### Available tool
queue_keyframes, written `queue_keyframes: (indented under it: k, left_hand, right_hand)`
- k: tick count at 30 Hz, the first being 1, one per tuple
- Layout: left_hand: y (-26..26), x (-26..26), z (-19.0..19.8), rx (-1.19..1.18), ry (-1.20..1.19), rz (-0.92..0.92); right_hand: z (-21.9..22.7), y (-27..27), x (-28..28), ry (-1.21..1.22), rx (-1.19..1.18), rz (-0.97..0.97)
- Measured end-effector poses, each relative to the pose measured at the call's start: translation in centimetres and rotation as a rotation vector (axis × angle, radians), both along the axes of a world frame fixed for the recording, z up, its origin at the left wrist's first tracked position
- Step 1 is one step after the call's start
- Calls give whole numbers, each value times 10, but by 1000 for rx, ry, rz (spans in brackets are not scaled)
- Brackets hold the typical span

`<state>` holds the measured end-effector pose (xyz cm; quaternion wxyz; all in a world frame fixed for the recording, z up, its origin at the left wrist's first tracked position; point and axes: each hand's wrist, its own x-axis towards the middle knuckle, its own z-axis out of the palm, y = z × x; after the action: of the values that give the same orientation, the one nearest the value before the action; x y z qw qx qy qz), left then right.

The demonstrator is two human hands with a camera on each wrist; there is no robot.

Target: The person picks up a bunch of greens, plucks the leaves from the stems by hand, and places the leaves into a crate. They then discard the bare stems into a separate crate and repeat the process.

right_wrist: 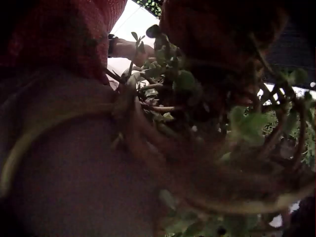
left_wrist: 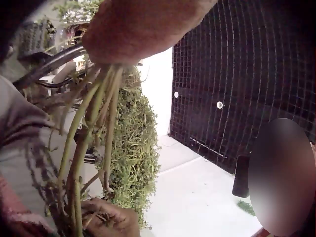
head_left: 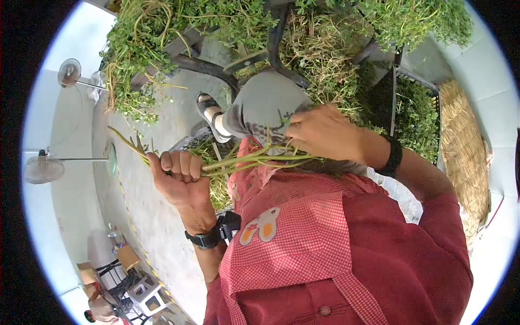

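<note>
A bunch of long green plant stems [head_left: 254, 158] stretches across the lap between both hands. My left hand [head_left: 181, 176] grips it at one end with fingers curled round, and the bare stem ends stick out past the thumb. At the other end my right hand [head_left: 325, 132] has its bent fingers on the stems over the knee. From the left wrist view, the stems [left_wrist: 81, 148] run down from the left hand [left_wrist: 143, 32] to the curled fingers of the right hand [left_wrist: 111, 217]. Leafy sprigs [right_wrist: 182, 81] and blurred stems fill the dark right wrist view.
Heaps of leafy green plants [head_left: 157, 49] lie on a dark-framed rack ahead, with a drier pile [head_left: 319, 54] beyond the knee. A straw bundle [head_left: 463, 157] stands at the right. Fans [head_left: 43, 168] and a white stool [head_left: 146, 295] are at the left, near another person [head_left: 103, 309].
</note>
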<state>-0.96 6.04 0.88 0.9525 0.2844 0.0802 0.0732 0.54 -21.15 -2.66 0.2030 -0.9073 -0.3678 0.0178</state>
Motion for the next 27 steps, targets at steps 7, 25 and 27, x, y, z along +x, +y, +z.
queue_keyframes:
  k: [7,25,27]
  left_hand:
    - [-2,3,-1,-86,1,-4]
    - [21,4,-32,-206,-254,-346]
    - [9,5,-21,-182,-179,-237]
  right_hand:
    - [-8,-5,0,36,59,83]
    - [-33,-47,36,164,781,-439]
    - [-8,-58,36,572,1210,-382]
